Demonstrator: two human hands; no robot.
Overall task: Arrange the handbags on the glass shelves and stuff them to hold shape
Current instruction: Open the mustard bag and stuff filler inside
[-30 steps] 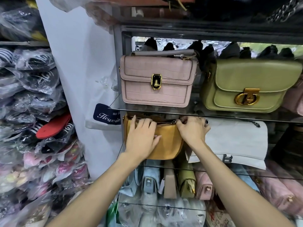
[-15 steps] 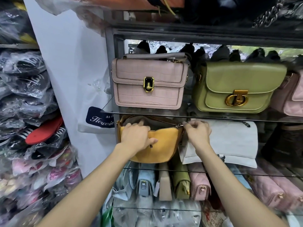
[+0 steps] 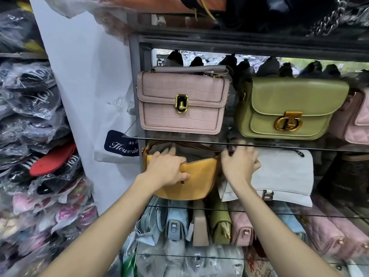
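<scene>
Mustard half-moon handbag (image 3: 185, 176), second glass shelf (image 3: 279, 211), long axis left-right, unzipped mouth up: left hand (image 3: 166, 170) grips front rim, fingers inside; right hand (image 3: 238, 165), blurred, fingers spread at its right end.

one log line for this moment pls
left hand grips yellow bag rim, fingers inside | right hand blurred, open beside bag | bag mouth open | second glass shelf above

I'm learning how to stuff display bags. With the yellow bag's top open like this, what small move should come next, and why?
Probably push filling down into the yellow handbag. Its mouth gapes, the left hand grips the front rim, and the blurred right hand is open beside it, in front of the white handbag.
</scene>
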